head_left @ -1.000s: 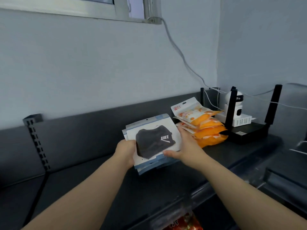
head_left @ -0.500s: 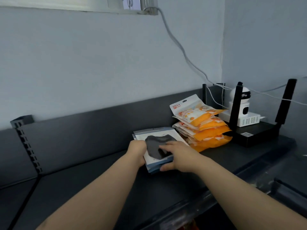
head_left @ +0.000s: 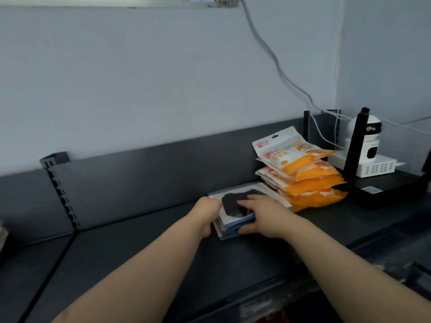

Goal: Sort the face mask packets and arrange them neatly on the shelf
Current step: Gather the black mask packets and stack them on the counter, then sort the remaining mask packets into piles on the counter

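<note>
L grip curls round the left edge of the black mask packets. R grip has fingers on top, thumb vs the front edge, so both hold the stack. It lies flat on the shelf, just beside the orange mask packets, piled w/ tops tilted up. Router & white camera sit far right.

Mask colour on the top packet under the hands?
Black, printed on the white top packet; head view.
</note>
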